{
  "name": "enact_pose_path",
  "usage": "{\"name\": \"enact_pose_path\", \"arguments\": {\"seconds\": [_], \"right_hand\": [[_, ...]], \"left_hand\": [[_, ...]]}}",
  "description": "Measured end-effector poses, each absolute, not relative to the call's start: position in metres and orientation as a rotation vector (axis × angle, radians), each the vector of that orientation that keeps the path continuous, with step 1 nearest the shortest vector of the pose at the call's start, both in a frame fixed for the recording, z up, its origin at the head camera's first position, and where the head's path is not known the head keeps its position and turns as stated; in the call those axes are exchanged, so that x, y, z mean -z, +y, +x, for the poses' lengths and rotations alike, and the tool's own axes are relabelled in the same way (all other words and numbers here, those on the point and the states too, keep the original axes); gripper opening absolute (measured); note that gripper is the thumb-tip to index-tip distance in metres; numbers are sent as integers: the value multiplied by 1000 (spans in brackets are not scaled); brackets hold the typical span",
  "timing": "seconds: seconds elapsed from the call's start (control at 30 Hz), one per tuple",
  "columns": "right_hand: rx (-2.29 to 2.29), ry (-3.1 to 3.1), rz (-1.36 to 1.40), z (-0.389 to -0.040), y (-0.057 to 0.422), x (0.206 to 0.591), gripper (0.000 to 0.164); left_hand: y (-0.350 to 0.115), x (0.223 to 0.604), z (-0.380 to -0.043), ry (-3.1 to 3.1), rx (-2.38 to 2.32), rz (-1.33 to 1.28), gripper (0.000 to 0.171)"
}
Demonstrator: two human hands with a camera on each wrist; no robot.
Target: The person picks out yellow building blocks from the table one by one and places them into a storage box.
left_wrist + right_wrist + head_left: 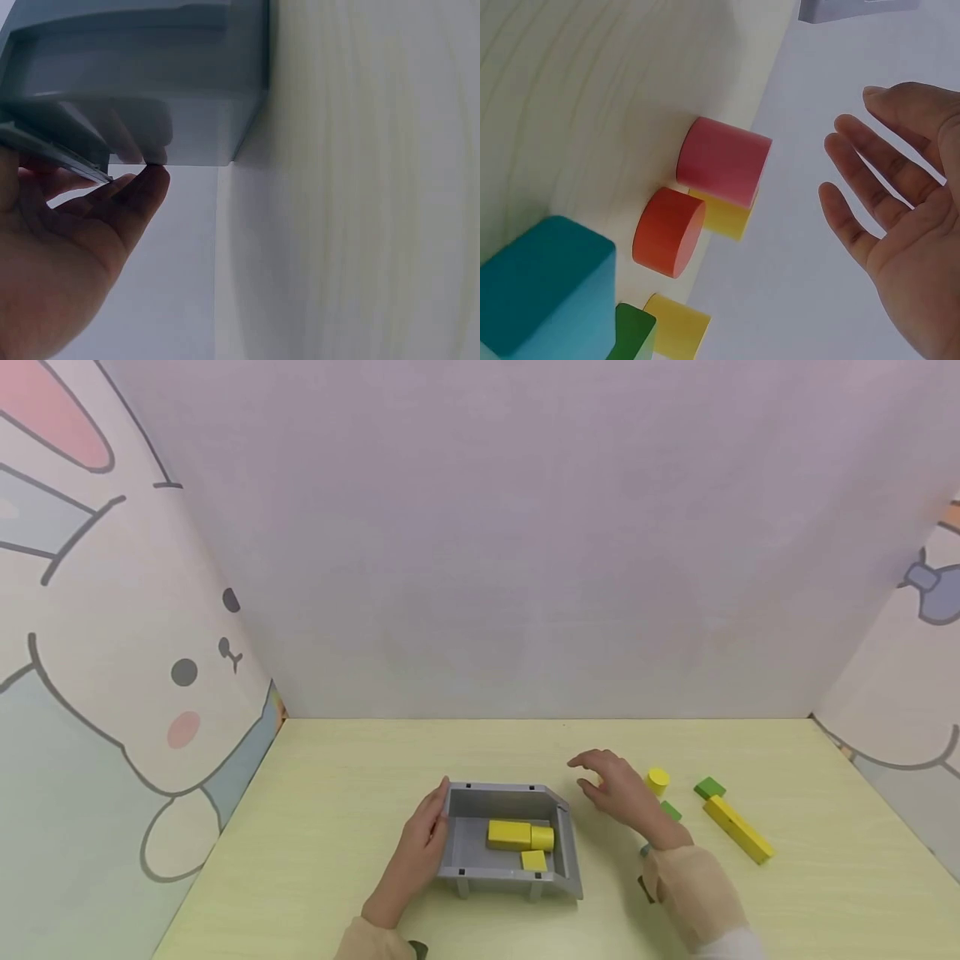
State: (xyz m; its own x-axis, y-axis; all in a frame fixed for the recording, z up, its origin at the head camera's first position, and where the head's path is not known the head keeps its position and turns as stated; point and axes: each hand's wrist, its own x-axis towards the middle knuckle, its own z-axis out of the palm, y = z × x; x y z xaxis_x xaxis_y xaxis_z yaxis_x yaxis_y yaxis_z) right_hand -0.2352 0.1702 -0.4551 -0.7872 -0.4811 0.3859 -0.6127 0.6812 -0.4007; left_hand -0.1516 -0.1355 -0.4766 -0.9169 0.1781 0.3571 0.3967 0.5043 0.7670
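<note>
A grey plastic bin (498,878) stands on the table with a yellow rectangular block (510,835), a yellow cylinder (542,838) and a small yellow square block (533,861) inside. My left hand (420,839) holds the bin's left side; in the left wrist view its rim lies between thumb and fingers. To the right of the bin, my right hand (622,789) hovers with fingers spread and loosely bent, holding nothing. The right wrist view shows a red cylinder (724,161), an orange-red cylinder (667,232) and a teal block (547,292) near that palm.
Right of my right hand are a yellow cylinder (657,781), a green block (708,788) and a long yellow bar (737,829). Another green block (671,811) shows beside the wrist. A pale wall (547,568) rises behind the table, with rabbit-patterned panels at both sides.
</note>
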Motion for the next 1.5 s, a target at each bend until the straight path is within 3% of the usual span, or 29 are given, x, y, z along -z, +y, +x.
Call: {"name": "enact_pose_path", "arguments": {"seconds": [0.87,1.5], "right_hand": [[-765,-2899,663,-259,193,464,24],[-739,-2944,661,-266,200,470,24]], "left_hand": [[-136,482,-153,-2520,1359,-494,45],[-135,476,-151,-2514,1356,-497,45]]}}
